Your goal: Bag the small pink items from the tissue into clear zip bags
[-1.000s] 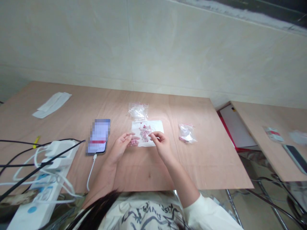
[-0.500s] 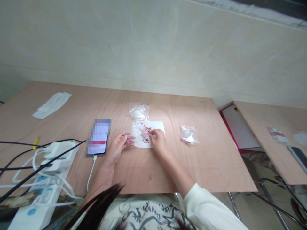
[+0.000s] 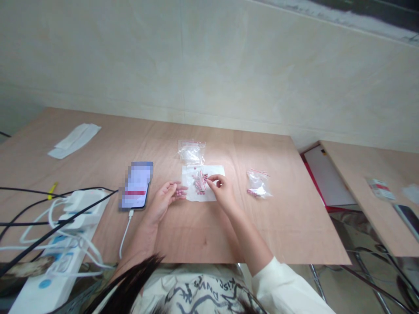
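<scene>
On a white paper sheet (image 3: 214,192) lies a small heap of pink pieces (image 3: 199,183), too small to identify exactly. My right hand (image 3: 222,192) is over the heap's right side, thumb and forefinger pinched at a pink piece. My left hand (image 3: 162,201) hovers at the paper's left edge, its curled fingers holding several pink pieces (image 3: 179,192). A clear zip bag (image 3: 191,152) with a red strip lies just beyond the paper. To the right of my right hand sits a second zip bag (image 3: 258,184) with pink pieces inside.
Everything lies on a plywood table (image 3: 278,231). Left of my left hand is a phone (image 3: 135,185) with a white charging cable, then a white power strip (image 3: 65,244) with black cables. White paper strips (image 3: 74,140) lie far left. A second table (image 3: 366,192) stands right.
My right hand has shifted slightly along the heap and now pinches at its right side. My left hand has barely moved, and the pink pieces stay in its fingers.
</scene>
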A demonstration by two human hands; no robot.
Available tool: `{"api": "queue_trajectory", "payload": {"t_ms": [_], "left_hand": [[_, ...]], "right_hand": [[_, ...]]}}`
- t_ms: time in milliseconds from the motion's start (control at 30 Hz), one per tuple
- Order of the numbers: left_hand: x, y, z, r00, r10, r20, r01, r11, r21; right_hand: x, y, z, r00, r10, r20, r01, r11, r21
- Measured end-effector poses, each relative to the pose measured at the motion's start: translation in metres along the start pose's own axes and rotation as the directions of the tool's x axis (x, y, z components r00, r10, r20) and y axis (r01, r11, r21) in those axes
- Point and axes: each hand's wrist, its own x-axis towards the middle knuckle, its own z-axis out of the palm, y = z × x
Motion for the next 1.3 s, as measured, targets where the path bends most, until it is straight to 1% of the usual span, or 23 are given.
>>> {"api": "queue_trajectory", "payload": {"t_ms": [67,133,300,367,433,533,600,700,767,900,1000,1100,1200,1300], "left_hand": [[0.000,0.000,0.001,1.000,-0.001,0.015,0.001,1.000,0.002],[0.000,-0.001,0.003,0.999,0.002,0.034,-0.002,1.000,-0.001],[0.000,-0.003,0.003,0.998,0.008,0.067,-0.007,1.000,-0.011],[0.000,-0.004,0.002,0.998,0.006,0.055,-0.005,1.000,-0.016],[0.000,-0.005,-0.001,0.999,0.003,0.041,-0.002,1.000,-0.025],[0.002,-0.007,-0.004,1.000,-0.001,0.018,0.001,0.999,-0.042],[0.003,-0.007,-0.005,1.000,-0.004,-0.001,0.004,0.999,-0.052],[0.004,-0.006,-0.006,1.000,-0.008,-0.015,0.007,0.998,-0.061],[0.004,-0.005,-0.005,1.000,-0.003,-0.015,0.002,0.998,-0.065],[0.004,-0.004,-0.005,1.000,-0.003,-0.017,0.002,0.998,-0.063],[0.004,-0.005,-0.006,1.000,-0.007,-0.018,0.006,0.998,-0.059],[0.003,-0.006,-0.005,1.000,-0.012,-0.004,0.012,0.998,-0.055],[0.001,-0.006,-0.002,1.000,-0.008,0.020,0.009,0.999,-0.047],[-0.003,-0.006,0.002,0.999,0.005,0.041,-0.003,0.999,-0.050]], "right_hand": [[-0.001,-0.009,-0.004,0.997,-0.018,0.073,0.014,0.998,0.056],[-0.002,-0.015,-0.005,0.991,-0.028,0.129,0.018,0.997,0.073],[-0.002,-0.019,-0.007,0.977,-0.042,0.207,0.023,0.995,0.093],[0.000,-0.016,-0.007,0.978,-0.028,0.208,0.001,0.992,0.127],[0.003,-0.011,-0.007,0.988,0.017,0.150,-0.035,0.992,0.118],[0.009,0.001,-0.003,0.997,0.074,0.020,-0.073,0.997,-0.018],[0.013,0.009,0.002,0.997,0.071,-0.017,-0.072,0.988,-0.134],[0.019,0.017,0.010,0.999,0.039,0.007,-0.036,0.959,-0.280],[0.021,0.019,0.013,0.999,0.028,0.035,-0.014,0.938,-0.348],[0.022,0.019,0.012,0.998,0.021,0.058,0.005,0.914,-0.407],[0.018,0.013,0.006,1.000,-0.002,0.017,0.008,0.937,-0.349],[0.012,0.003,0.001,1.000,-0.028,0.001,0.028,0.984,-0.176],[0.005,-0.009,-0.001,0.995,-0.053,0.084,0.055,0.998,-0.029],[-0.002,-0.021,-0.003,0.980,-0.079,0.181,0.079,0.997,0.010]]}}
